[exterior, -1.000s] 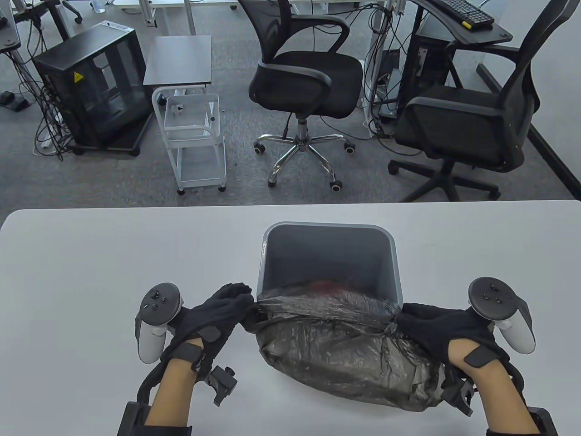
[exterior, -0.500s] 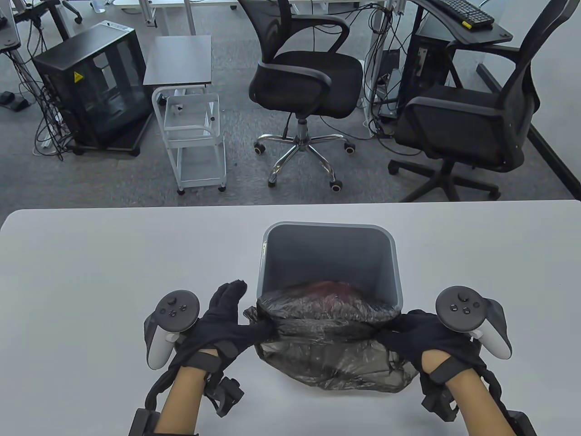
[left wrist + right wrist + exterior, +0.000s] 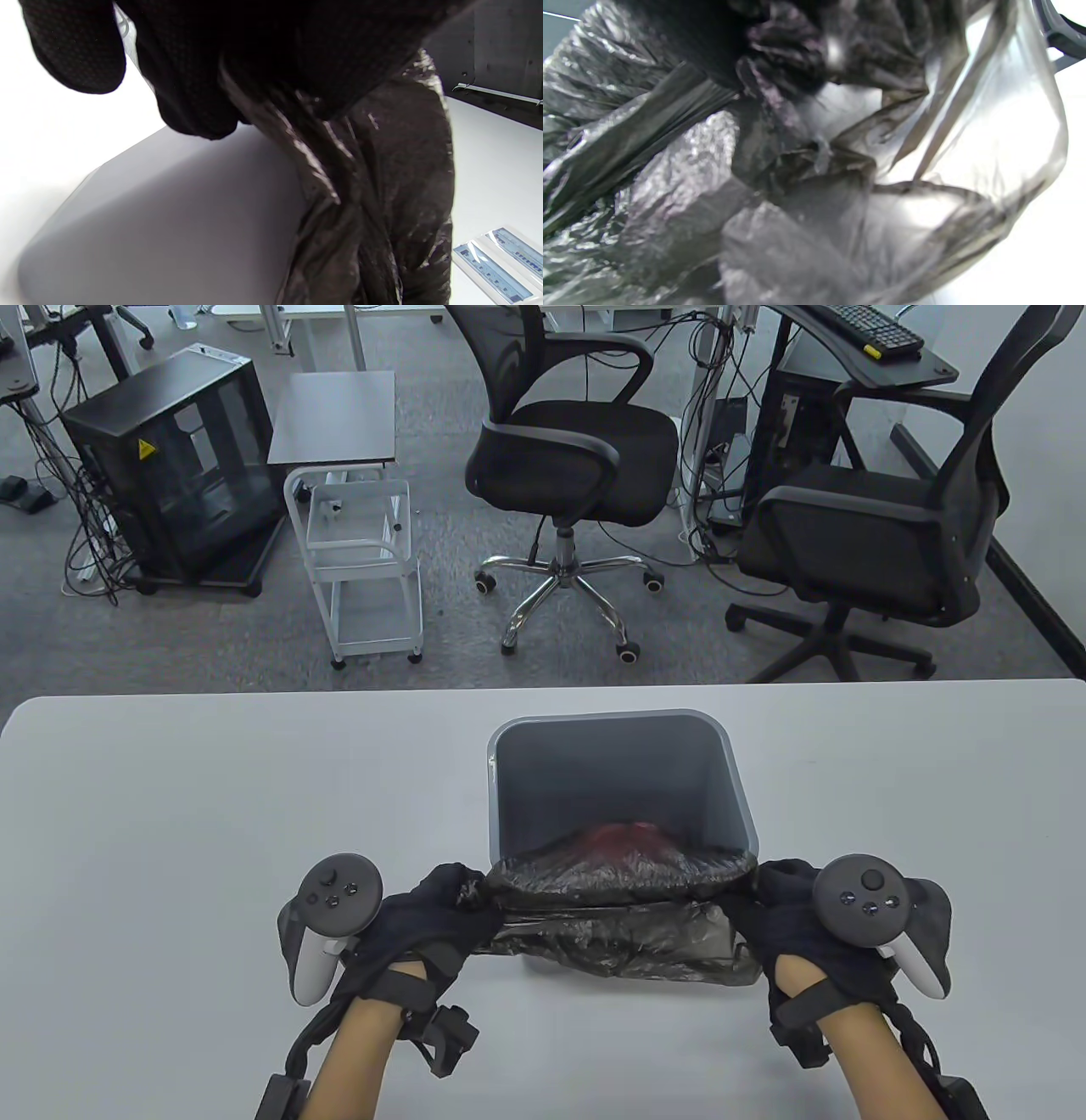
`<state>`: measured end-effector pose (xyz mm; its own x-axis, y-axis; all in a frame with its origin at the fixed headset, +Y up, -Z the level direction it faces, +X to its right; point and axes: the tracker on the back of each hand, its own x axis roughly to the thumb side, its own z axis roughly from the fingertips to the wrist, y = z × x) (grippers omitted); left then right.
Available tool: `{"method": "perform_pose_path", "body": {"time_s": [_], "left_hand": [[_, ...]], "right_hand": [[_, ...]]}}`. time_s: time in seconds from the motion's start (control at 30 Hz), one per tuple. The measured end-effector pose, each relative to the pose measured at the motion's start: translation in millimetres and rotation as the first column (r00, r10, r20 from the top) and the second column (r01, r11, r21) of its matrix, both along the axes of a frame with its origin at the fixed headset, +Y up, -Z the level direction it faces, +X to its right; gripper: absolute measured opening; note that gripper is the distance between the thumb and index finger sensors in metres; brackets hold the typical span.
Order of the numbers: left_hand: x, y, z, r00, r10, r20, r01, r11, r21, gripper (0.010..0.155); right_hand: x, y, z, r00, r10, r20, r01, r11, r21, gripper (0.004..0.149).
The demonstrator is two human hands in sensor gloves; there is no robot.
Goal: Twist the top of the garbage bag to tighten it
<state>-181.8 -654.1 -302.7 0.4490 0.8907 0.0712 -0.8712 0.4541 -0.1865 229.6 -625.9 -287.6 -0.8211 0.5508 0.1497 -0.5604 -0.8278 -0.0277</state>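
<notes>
Your left hand (image 3: pixel 424 912) grips the bunched left end of the garbage bag (image 3: pixel 624 899); the left wrist view shows the film gathered under the glove. Your right hand (image 3: pixel 797 925) holds the right end, w/ plastic wadded in it in the right wrist view. So both grips are closed on bag film, not wide.

The bag sits at the near-centre of the bench (image 3: pixel 170 814), hanging out of the near side of the grey bin (image 3: pixel 615 780), which seems tipped toward you w/ its mouth up to the camera. The loose top drapes onto the bench btwn your hands.

Risks, as I judge them:
- Film looks thin and partly see-through at the right end. Twist hard w/ a tight pinch and it could tear.
- You hold the two ends apart, so twisting may only rope up the rim and leave the mouth open in the middle.
- Pulling toward you could drag the bin toward the near edge.

Contents: something reddish (image 3: pixel 628 840) shows through the film inside the bin; can't tell what. Rest of the bin interior looks bare grey.
</notes>
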Motion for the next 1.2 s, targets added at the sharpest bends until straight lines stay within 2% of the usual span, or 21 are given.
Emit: {"method": "perform_pose_path", "body": {"time_s": [0.07,0.1,0.13,0.2,0.4,0.57,0.63,0.7,0.8,0.87,1.0,1.07,1.13,1.2], "left_hand": [[0,3,3,1.0,-0.003,0.005,0.003,1.0,0.025,0.069],[0,5,5,1.0,-0.005,0.008,0.005,0.999,0.042,0.063],[-1,6,7,1.0,-0.011,0.001,0.011,0.998,0.07,0.05],[-1,9,12,0.999,-0.036,-0.02,0.038,0.995,0.095,0.042],[-3,25,24,0.991,-0.097,-0.092,0.111,0.982,0.153,0.042],[-5,52,42,0.98,-0.117,-0.161,0.156,0.954,0.257,0.041],[-1,67,48,0.978,-0.093,-0.188,0.148,0.94,0.308,0.041],[6,85,53,0.963,-0.159,-0.217,0.23,0.904,0.361,0.041],[19,102,55,0.949,-0.223,-0.224,0.299,0.862,0.408,0.047],[31,112,55,0.948,-0.26,-0.181,0.315,0.84,0.442,0.053],[60,125,54,0.944,-0.319,-0.084,0.319,0.82,0.474,0.057],[78,128,52,0.937,-0.349,-0.003,0.31,0.826,0.47,0.063],[93,129,48,0.925,-0.373,0.066,0.31,0.845,0.435,0.076],[107,130,44,0.915,-0.377,0.148,0.289,0.863,0.414,0.078]], "right_hand": [[-1,2,4,1.0,-0.003,-0.025,0.004,1.0,0.018,0.037],[-1,3,6,0.999,-0.013,-0.038,0.013,1.0,0.017,0.037],[-1,4,9,0.999,-0.015,-0.036,0.015,1.0,0.017,0.037],[-2,8,14,0.999,-0.008,-0.039,0.01,0.999,0.048,0.037],[-7,23,29,0.997,0.056,-0.045,-0.049,0.989,0.138,0.039],[-19,42,45,0.982,0.185,-0.044,-0.168,0.951,0.259,0.038],[-26,52,51,0.966,0.255,-0.041,-0.23,0.923,0.309,0.038],[-34,65,58,0.937,0.349,-0.003,-0.324,0.873,0.365,0.038],[-43,79,62,0.917,0.398,0.02,-0.37,0.83,0.417,0.038],[-49,87,64,0.91,0.415,0.03,-0.383,0.808,0.447,0.039],[-61,97,63,0.924,0.382,-0.002,-0.338,0.82,0.462,0.039],[-69,101,63,0.932,0.361,-0.022,-0.309,0.826,0.471,0.04],[-78,106,64,0.938,0.339,-0.065,-0.268,0.835,0.481,0.041],[-87,109,65,0.94,0.326,-0.104,-0.236,0.838,0.492,0.041]]}}
